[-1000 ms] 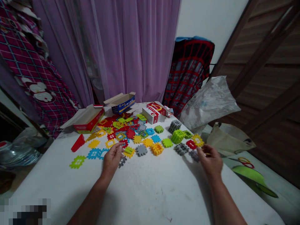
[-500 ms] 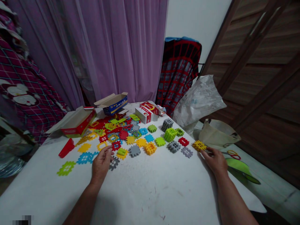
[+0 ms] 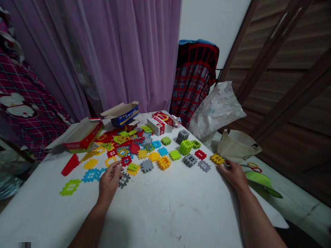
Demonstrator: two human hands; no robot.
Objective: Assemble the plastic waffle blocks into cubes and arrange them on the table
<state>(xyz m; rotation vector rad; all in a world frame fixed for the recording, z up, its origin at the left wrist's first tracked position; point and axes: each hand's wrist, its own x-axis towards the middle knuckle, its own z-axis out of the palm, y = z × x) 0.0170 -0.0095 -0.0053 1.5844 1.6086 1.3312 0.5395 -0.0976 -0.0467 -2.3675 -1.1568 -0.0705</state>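
My left hand (image 3: pixel 110 178) hovers low over the white table with loosely bent fingers and nothing visible in them. A grey window-shaped building piece (image 3: pixel 124 180) lies just right of its fingertips. My right hand (image 3: pixel 234 173) is at the table's right edge, thumb and fingers apart beside a yellow interlocking block (image 3: pixel 217 159). Its fingertips are at the block's near and right sides. Left of that block are a flat grey piece (image 3: pixel 204 166), a red piece (image 3: pixel 200 154), a dark grey block (image 3: pixel 190 160) and a green block (image 3: pixel 186 147).
A mixed pile of notched plastic pieces (image 3: pixel 134 148) covers the table's middle left. Behind stand a blue carton (image 3: pixel 125 119), a red open box (image 3: pixel 84 139) and a white-and-red box (image 3: pixel 157 126). Beyond the right edge are a plastic bag (image 3: pixel 216 108) and a cloth bag (image 3: pixel 238 144).
The whole view has shifted slightly. My right thumb seems a little farther from the yellow block, which stays in place; my left hand has barely moved.
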